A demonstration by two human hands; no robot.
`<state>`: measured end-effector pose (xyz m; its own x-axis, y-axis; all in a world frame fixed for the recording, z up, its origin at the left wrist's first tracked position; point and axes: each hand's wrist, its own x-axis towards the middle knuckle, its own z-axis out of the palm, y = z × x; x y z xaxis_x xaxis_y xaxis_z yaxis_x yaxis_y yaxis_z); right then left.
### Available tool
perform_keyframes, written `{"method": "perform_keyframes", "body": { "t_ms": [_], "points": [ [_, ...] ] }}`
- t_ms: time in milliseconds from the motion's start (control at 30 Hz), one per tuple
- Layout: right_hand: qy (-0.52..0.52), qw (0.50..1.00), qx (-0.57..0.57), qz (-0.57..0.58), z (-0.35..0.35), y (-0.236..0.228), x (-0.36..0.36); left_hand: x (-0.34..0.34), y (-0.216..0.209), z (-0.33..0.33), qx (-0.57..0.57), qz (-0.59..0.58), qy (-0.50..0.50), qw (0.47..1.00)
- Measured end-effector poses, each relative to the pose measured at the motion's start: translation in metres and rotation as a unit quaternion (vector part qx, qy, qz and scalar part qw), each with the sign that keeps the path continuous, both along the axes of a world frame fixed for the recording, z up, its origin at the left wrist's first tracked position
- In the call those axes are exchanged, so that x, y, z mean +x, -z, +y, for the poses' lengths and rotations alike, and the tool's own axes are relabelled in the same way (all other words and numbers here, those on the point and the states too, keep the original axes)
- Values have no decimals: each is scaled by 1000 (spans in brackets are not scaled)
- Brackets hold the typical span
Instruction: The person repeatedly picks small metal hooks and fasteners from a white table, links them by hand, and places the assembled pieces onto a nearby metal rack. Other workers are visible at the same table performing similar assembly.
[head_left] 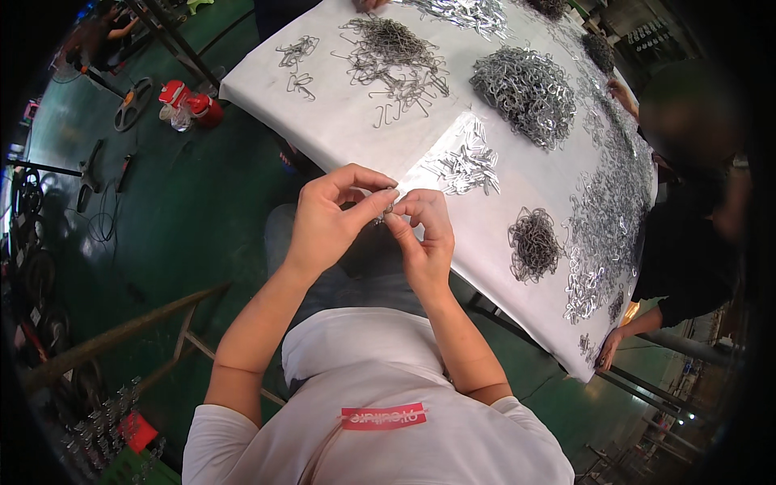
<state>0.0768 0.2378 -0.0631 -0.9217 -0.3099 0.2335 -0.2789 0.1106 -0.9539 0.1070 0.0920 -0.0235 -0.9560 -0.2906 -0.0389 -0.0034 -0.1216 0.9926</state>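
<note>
My left hand (333,217) and my right hand (427,238) meet fingertip to fingertip just off the near table edge. Both are pinched on a small metal piece (389,208), mostly hidden by the fingers, so its exact shape is unclear. Right beyond them on the white-covered table (331,105) lies a loose spread of shiny flat metal clips (470,166). Farther off is a tangle of thin wire hooks (396,61). A big heap of metal pieces (524,95) rises to the right of that, and a smaller dark wire heap (535,246) sits nearer on the right.
Many loose metal pieces (602,218) cover the table's right side. A co-worker in dark clothing (687,242) stands there, one hand (610,347) at the table corner. Another hand shows at the far edge. Red containers (204,111) stand left of the table; a metal frame (190,327) is behind-left.
</note>
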Motion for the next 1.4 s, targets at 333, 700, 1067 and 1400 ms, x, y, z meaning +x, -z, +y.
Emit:
{"method": "perform_keyframes", "body": {
  "t_ms": [333,700,1067,1400],
  "points": [
    [-35,989,146,-12,-4,30,-85,12,20,-8,-102,32,-77,991],
    [9,836,548,4,-101,47,-189,25,21,-11,-117,58,-106,986],
    [-97,946,288,-114,-58,27,-173,33,18,-9,-141,48,-88,985],
    [-149,931,-98,-320,-5,-47,-24,33,16,-5,-145,49,-106,983]
  ]
}}
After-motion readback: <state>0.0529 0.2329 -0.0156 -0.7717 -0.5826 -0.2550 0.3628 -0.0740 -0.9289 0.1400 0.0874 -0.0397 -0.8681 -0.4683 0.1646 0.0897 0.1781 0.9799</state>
